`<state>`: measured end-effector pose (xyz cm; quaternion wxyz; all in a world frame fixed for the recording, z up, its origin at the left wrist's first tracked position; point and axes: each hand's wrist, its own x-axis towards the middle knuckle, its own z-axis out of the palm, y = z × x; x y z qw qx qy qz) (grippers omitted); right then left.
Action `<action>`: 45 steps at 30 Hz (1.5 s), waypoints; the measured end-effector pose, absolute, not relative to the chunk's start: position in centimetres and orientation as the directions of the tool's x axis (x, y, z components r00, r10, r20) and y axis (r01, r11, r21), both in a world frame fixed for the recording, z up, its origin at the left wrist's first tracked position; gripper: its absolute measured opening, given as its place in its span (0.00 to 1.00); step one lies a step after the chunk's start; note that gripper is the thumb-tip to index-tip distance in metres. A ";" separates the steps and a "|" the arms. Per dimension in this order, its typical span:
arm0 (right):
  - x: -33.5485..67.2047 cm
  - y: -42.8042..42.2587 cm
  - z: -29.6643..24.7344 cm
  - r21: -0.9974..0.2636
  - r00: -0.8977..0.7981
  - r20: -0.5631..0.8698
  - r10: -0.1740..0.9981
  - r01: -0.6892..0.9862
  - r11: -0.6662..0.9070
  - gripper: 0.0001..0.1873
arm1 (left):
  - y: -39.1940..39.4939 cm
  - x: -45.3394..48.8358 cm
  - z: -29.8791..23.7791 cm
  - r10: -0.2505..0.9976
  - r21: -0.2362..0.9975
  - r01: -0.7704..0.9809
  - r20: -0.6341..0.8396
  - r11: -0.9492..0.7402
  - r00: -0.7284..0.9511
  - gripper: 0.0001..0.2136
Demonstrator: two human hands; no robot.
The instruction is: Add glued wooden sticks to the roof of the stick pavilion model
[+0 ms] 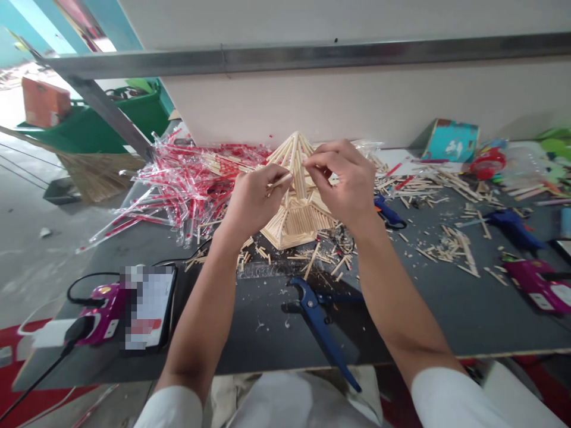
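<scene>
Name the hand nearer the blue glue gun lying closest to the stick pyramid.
Right hand: nearer, up and to the left of the blue glue gun, close beside it. Left hand: farther away, on the far side of the stick pyramid.

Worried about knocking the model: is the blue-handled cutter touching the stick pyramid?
Apart: the head view shows a gap between the blue-handled cutter and the stick pyramid.
</scene>
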<state>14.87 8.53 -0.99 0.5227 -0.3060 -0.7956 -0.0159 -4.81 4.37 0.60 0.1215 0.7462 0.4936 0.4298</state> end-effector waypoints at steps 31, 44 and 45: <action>15.0 5.2 0.6 -0.176 -0.413 0.635 0.653 0.746 0.643 0.12 | 5.2 -4.7 0.1 0.756 0.503 0.656 0.635 -0.562 0.161 0.08; 16.1 5.2 0.9 -0.272 -0.456 0.622 0.636 0.636 0.722 0.10 | 5.0 -4.7 0.1 0.765 0.502 0.670 0.625 -0.547 0.156 0.07; 16.1 5.1 1.0 -0.275 -0.458 0.617 0.640 0.636 0.721 0.09 | 4.9 -4.7 0.2 0.766 0.503 0.671 0.623 -0.545 0.155 0.07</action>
